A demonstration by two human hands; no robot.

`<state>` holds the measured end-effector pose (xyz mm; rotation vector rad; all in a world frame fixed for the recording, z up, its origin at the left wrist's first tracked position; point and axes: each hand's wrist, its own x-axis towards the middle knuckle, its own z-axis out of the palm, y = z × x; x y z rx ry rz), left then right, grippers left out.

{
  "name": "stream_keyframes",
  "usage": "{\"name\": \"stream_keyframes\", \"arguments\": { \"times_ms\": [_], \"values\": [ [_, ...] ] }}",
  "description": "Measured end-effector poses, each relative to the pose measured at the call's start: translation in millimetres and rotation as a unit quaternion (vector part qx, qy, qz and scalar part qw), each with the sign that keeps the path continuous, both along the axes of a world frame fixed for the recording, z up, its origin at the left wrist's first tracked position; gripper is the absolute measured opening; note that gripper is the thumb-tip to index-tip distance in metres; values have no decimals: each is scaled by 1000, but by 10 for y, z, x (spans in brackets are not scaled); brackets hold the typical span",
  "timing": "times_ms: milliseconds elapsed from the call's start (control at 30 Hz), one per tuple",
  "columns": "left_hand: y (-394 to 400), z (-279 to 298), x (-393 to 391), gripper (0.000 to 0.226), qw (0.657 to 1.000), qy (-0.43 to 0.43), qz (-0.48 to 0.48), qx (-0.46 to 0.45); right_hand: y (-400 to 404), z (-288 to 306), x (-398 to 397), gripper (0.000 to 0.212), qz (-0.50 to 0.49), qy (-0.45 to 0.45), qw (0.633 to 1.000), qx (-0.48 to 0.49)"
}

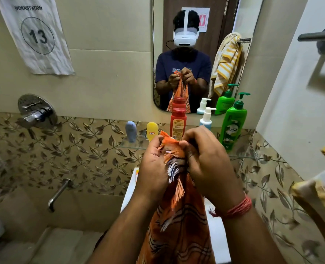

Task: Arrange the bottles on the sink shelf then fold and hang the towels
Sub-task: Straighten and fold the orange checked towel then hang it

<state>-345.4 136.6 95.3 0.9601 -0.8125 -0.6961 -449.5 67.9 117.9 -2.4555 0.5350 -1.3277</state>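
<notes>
Left hand (154, 164): clenched on the top edge of the orange towel (178, 221); fingers are curled round the bunched cloth, thumb on top.
Right hand (209, 161): a grip is kept on the same top edge, just beside the left hand; the cloth is pinched between thumb and curled fingers. A red thread band (238, 207) is worn at the wrist.
Orange towel: held up in front of the chest over the white sink (129, 189); the fringed end is gathered between the hands and the striped length hangs straight down from them.
Glass shelf (133, 145): fixed below the mirror (196, 54); five bottles are stood on it in a row.
Bottles, left to right: a grey-blue bottle (130, 131), a yellow bottle (151, 130), a red bottle (178, 122), a white pump bottle (206, 118) and a green pump bottle (233, 122). All are upright; the lower parts of the red and white ones are hidden behind the hands.
Yellow striped towel (314, 189): seen at the right edge of the view, draped; what carries it cannot be told. A towel of this kind is seen in the mirror, hung over a bar.
Towel bar (318, 36): mounted on the right wall, upper corner.
Wall at left: a paper sign (36, 35) marked 13, a chrome mixer valve (36, 111) and a spout (59, 193) below it.
</notes>
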Motion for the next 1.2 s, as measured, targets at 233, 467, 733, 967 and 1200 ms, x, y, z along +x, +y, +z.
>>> {"name": "stream_keyframes", "arguments": {
  "times_ms": [233,467,733,967,1200],
  "values": [
    [-22,11,-72,15,999,-32,31,-10,151,-148,149,9,-14,-100,981,168],
    [-18,38,-30,24,1000,12,-11,-27,151,-165,152,7,10,-111,985,133],
    [4,34,-19,26,998,43,-32,-39,106,-141,165,6,-28,-78,992,99],
    [-20,29,37,19,1000,12,-9,-12,134,-153,178,8,-17,-90,986,136],
    [-11,149,336,21,988,-5,145,52,-58,-224,-114,19,155,-8,941,300]
  ]
}}
